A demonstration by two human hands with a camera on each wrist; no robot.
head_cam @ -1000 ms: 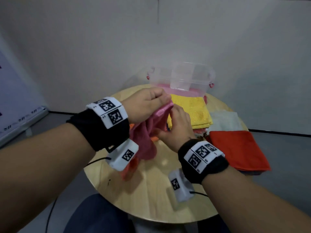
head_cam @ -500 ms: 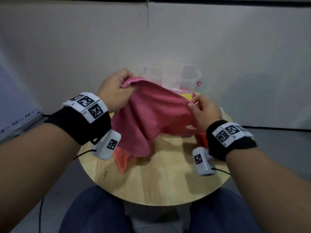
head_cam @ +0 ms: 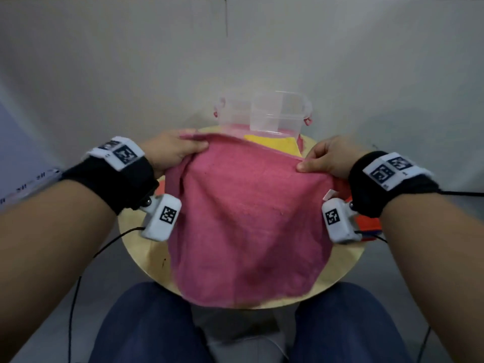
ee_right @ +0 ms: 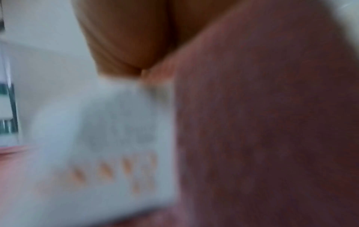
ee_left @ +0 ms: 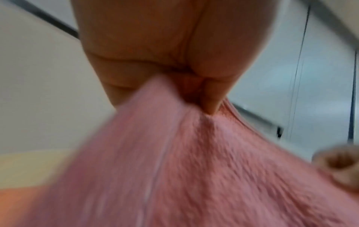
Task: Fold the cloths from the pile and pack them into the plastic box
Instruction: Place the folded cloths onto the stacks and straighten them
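Note:
A pink cloth (head_cam: pixel 246 218) hangs spread out over the round wooden table (head_cam: pixel 345 268). My left hand (head_cam: pixel 183 148) pinches its top left corner and my right hand (head_cam: pixel 317 161) pinches its top right corner. The left wrist view shows fingers (ee_left: pixel 205 95) clamped on the pink cloth (ee_left: pixel 194 169); the right wrist view is blurred, with pink cloth (ee_right: pixel 272 122) and its white label (ee_right: pixel 108 145) close up. The clear plastic box (head_cam: pixel 264 112) stands at the table's far edge. A yellow cloth (head_cam: pixel 272 144) shows just behind the pink one.
An orange cloth (head_cam: pixel 366 222) lies at the table's right side, mostly hidden by my right wrist. Another orange cloth edge (head_cam: pixel 161 186) peeks out at the left. A grey wall stands close behind the box. My knees are under the table's near edge.
My hands have moved apart, drawing the bunched pink cloth out into a flat sheet. The cloth now hangs down over the near half of the table.

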